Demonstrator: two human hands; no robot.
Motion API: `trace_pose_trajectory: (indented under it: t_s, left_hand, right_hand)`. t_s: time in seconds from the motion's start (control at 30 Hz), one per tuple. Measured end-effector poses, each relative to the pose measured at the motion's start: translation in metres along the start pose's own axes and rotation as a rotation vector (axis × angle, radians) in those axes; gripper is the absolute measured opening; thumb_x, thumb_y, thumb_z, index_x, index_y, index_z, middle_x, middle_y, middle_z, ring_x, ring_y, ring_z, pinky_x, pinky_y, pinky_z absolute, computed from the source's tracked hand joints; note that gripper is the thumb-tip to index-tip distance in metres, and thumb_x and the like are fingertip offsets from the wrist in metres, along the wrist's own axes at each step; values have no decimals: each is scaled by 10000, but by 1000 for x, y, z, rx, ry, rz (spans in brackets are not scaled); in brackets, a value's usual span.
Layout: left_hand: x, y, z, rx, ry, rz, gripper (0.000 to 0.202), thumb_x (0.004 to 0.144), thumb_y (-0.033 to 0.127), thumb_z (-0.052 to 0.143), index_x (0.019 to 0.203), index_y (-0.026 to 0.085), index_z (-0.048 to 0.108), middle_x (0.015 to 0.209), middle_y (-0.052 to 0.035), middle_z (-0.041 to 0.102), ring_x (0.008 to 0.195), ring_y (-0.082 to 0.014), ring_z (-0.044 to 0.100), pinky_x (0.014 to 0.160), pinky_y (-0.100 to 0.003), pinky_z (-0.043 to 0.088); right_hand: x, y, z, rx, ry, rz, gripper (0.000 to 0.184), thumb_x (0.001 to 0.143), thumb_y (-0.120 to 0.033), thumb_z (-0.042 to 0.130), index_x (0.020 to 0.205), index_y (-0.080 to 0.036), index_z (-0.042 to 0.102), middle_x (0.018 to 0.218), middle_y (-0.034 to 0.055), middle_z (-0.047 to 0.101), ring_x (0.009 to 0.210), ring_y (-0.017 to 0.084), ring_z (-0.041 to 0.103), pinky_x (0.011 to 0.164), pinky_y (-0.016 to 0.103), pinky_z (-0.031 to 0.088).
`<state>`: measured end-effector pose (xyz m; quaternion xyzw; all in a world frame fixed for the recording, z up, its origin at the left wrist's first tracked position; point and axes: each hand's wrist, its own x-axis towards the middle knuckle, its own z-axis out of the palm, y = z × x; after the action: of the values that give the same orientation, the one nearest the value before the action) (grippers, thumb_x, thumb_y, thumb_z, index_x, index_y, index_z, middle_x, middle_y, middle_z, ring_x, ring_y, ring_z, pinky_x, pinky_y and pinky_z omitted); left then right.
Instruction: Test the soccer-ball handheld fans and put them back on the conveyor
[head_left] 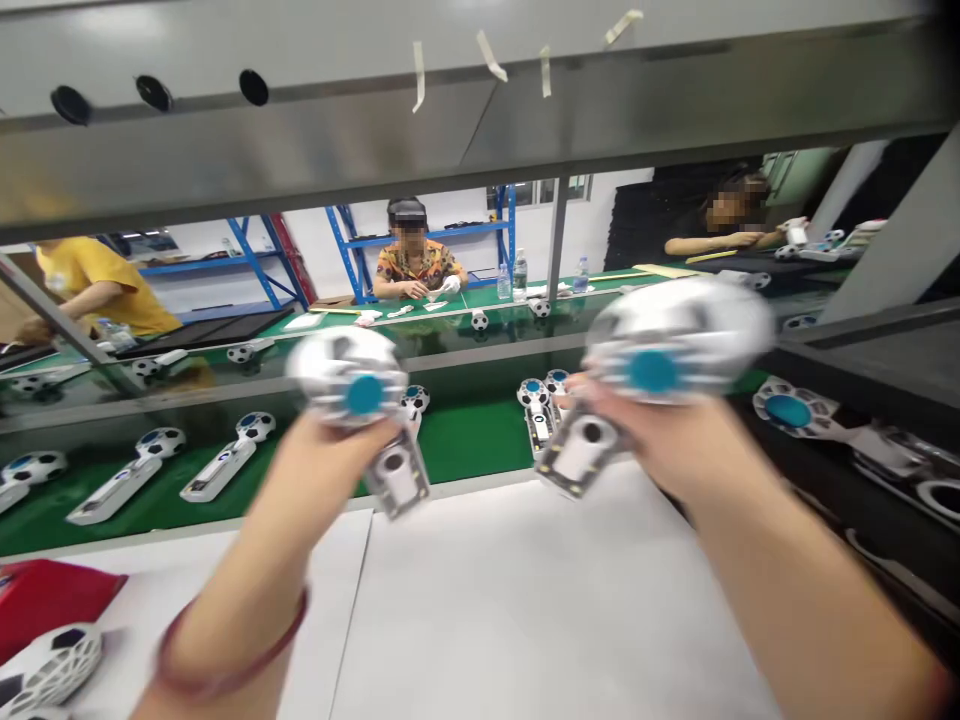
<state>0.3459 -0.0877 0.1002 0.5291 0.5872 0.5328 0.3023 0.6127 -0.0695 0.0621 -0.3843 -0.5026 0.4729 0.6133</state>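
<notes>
My left hand (319,465) is closed around a football-patterned handheld fan (337,362), raised above the white worktop (480,600). My right hand (671,435) grips a second football-patterned handheld fan (697,325) at about the same height, to the right. Both have white round heads with a blue disc, blurred by motion. Their handles hang below my hands, with the inner parts showing. Behind them, more such fans lie on the green belt (465,435), among them one fan (536,410) near the middle and another fan (217,470) at the left.
A football-patterned shell (56,665) and a red object (56,600) lie at the lower left. A black tray (885,540) at the right carries fan parts. A metal beam (450,130) crosses overhead. Several people sit or stand beyond the belt, one person (412,265) facing me.
</notes>
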Motion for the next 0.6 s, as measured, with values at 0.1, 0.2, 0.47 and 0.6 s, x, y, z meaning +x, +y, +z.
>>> trace_pose_trajectory:
  t_s: [0.1,0.2,0.47,0.6]
  left_hand:
    - [46,-21,44,434,-126,53,332,684,393,679,906,150,644,894,-79,683,886,-306,610,806,-392,459]
    - [92,-54,71,521,-168,31,312,747,385,636,928,132,619,962,-121,664,946,-306,590,832,-377,434]
    - [124,-114,39,662,-263,-315,202,824,313,603,847,113,592,907,-58,615,874,-201,587,810,-404,470]
    - [116,-129,56,519,-357,-445,228,831,340,595,827,112,584,800,-24,596,706,-147,578,662,-318,501]
  right_hand:
    - [42,32,24,-254,-31,-27,785,634,-264,759,1300,-260,344,1074,23,609,976,214,588,872,368,479]
    - [83,70,29,-592,-87,109,863,729,-337,674,1402,-227,146,1192,67,560,1025,179,575,893,296,454]
    - [96,101,-10,-1022,74,444,761,682,-163,669,1356,-71,325,1185,272,508,1186,396,426,959,531,310]
    - [103,108,-6,-1022,79,576,954,609,-110,692,1415,-77,184,1010,237,609,1024,383,558,870,544,380]
